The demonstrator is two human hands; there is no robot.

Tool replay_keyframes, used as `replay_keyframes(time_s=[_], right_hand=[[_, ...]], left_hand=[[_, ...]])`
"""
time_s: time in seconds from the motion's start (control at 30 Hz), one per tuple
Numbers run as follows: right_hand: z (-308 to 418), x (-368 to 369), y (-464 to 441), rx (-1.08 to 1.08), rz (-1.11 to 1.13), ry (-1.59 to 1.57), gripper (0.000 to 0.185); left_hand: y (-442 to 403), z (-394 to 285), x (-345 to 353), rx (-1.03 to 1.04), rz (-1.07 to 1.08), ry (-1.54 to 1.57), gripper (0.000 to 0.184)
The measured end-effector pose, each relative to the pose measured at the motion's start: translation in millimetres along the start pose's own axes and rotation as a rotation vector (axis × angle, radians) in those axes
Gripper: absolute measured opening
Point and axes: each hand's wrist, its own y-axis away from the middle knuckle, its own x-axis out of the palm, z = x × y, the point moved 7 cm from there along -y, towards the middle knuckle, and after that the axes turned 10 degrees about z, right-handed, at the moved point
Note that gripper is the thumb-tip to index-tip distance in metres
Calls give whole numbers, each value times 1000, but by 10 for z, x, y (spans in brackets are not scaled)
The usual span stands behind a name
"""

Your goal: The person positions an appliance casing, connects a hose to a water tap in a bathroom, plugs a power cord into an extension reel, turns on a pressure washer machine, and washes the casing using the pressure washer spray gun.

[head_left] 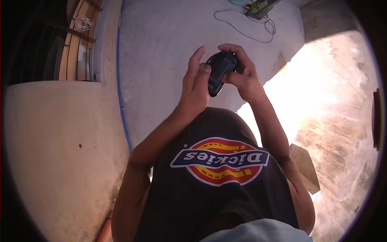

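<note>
A black, rounded, palm-sized block (222, 71) is held up in front of my chest, tilted, with a darker recessed face toward me. Its exact kind is not clear. My left hand (196, 82) grips its left side with the thumb along the edge, the index finger raised off it. On the other side, my right hand (244, 74) curls its index finger over the top end and presses its thumb on the near face. The remaining fingers of both hands are mostly hidden behind the block.
A green machine (260, 8) with a thin black cable (242, 33) lies on the concrete floor (161, 48) ahead. A blue pipe (119, 80) follows the left wall (60, 129). Coiled white cord (83, 23) hangs at the upper left. Bright sun covers the right side.
</note>
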Motion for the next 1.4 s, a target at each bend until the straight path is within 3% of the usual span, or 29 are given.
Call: replay_keyframes(time_s=[0.07, 0.1, 0.3, 0.4, 0.47, 0.53, 0.57, 0.6, 0.63, 0.7, 0.83, 0.87, 0.97, 1.07, 1.17, 1.2, 1.27, 1.3, 1.37, 1.4], right_hand=[[118, -32, 165, 31, -109, 127, 54], [388, -334, -947, -103, -98, 68, 54], [838, -855, -2050, -191, -96, 308, 52], [1041, -1159, -2749, -281, -23, 414, 53], [1342, -1369, -3277, -331, 37, 567, 52], [1580, -1585, -3818, -350, 108, 637, 52], [1708, -1639, -4111, -354, 152, 707, 52], [1877, -1608, -4335, -377, 247, 792, 51], [2106, -1508, -4523, -504, 349, 769, 50], [2458, -1331, -4809, -633, 537, 661, 52], [3235, -1180, -5239, -828, 801, 743, 55], [3360, -1094, -5298, -949, 889, 953, 47], [3458, -1059, -5767, -1023, 953, 1084, 37], [3508, -1089, -6371, -896, 1002, 913, 35], [3340, -1069, -7079, -732, 763, 1002, 35], [3354, -993, -7314, -903, 805, 1181, 36], [3356, -892, -7705, -1038, 837, 1365, 36], [3460, -877, -7947, -1026, 675, 1430, 37], [3642, -815, -8248, -999, 525, 1467, 38], [3674, -830, -8413, -1025, 559, 1463, 38]], left_hand=[[5, 38, 101, 17, 27, 17, 48], [-1030, -431, -460, 62, 50, -120, 48], [-2089, -789, -851, 37, 47, -33, 58], [-2645, -1242, -1375, 137, -33, -390, 77], [-2972, -1643, -1804, 192, -212, -637, 90], [-3233, -2086, -2090, 59, -119, -604, 81], [-3333, -2319, -2018, 28, 106, -548, 68], [-3376, -2589, -1771, 82, 296, -444, 35], [-3494, -2772, -1521, -16, 565, -502, 33], [-3693, -2749, -1337, 41, 710, -547, 24], [-4423, -2925, -1865, 90, 562, -641, 20], [-4582, -2980, -2016, 105, 512, -675, 19], [-5012, -3111, -2477, 162, 386, -787, 17], [-5426, -3280, -3027, 165, 346, -865, 16], [-5895, -3403, -3679, -33, 454, -636, 14], [-6111, -3502, -3868, 20, 495, -665, 10], [-6499, -3616, -4189, 169, 521, -666, 9], [-6701, -3626, -4338, 175, 535, -660, 9], [-6948, -3840, -4584, 454, 481, -657, 13], [-7078, -3868, -4703, 439, 472, -654, 13]])
